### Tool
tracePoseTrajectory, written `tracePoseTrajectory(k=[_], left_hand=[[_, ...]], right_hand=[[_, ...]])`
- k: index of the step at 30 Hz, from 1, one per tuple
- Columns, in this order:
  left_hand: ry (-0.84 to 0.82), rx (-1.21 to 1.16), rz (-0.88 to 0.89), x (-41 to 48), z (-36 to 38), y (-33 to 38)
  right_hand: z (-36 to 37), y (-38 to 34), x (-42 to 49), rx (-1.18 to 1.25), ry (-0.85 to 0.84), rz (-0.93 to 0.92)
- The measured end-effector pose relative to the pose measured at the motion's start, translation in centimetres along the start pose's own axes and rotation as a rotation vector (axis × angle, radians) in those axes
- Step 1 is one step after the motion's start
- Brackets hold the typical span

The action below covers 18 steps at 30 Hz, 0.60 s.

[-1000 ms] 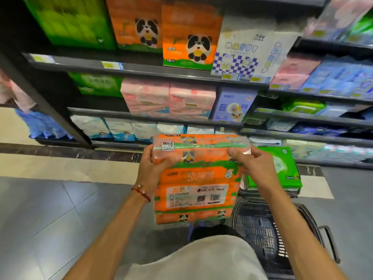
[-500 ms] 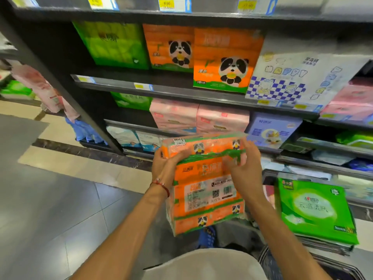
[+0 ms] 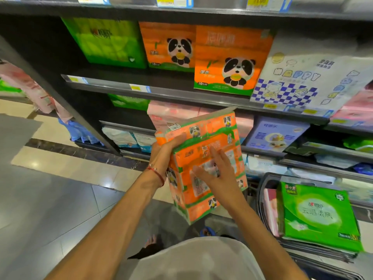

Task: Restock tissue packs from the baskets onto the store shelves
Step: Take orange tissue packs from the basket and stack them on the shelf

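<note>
A person is holding one orange panda tissue pack point(image 3: 210, 138) up in the middle of the frame, tilted, in front of the middle shelf. The left hand point(image 3: 164, 152) is gripping its upper left corner with the fingers curled over the top edge, and one red bracelet point(image 3: 158, 174) is showing on that wrist. The right hand point(image 3: 219, 175) is lying flat on the front face, fingers spread and pressing. One white sticker point(image 3: 173, 126) is sitting near the pack's top corner, its print too blurred to read.

Above, on the upper shelf point(image 3: 181, 96), four large packs are standing in a row: one green bag point(image 3: 107, 43), one set-back panda bag point(image 3: 167, 47), one forward panda bag point(image 3: 230, 61) and one white checked bag point(image 3: 308, 81) with blue squares and doodles. Both panda bags are showing "10" at the lower left.

Three yellow price tags point(image 3: 174, 1) are running along the top edge, their figures too blurred to trust. Right of the held pack, one lavender pack point(image 3: 276, 134) is showing a cartoon duck.

At lower right, one dark basket point(image 3: 261, 186) is carrying a green tissue pack point(image 3: 316, 215) with white Chinese writing.
</note>
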<state>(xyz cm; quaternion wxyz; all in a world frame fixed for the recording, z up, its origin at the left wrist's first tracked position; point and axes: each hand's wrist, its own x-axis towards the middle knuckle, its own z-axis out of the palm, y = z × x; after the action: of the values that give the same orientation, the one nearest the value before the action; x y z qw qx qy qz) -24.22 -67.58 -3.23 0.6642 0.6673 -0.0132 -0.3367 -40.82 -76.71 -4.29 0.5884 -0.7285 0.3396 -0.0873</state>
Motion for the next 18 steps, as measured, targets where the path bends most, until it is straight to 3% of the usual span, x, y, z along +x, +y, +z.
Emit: tracePoseTrajectory(k=[5,10,13,18], left_hand=[[-0.062,-0.007,0.043,2.0,-2.3,0.3],[-0.204,-0.01,-0.017,3.3,-7.1,1.3],[-0.355,0.0,-0.028,3.6,-10.4,2.5],[-0.429,0.11,-0.009,4.4,-16.4,5.2]], right_hand=[[4.7,-1.4,1.7,-0.1,0.035,-0.044],[10.0,-2.6,2.0,-0.228,0.12,0.035],[12.1,-3.4,2.3,-0.167,0.145,0.04],[14.8,-6.3,1.9,0.166,0.09,-0.004]])
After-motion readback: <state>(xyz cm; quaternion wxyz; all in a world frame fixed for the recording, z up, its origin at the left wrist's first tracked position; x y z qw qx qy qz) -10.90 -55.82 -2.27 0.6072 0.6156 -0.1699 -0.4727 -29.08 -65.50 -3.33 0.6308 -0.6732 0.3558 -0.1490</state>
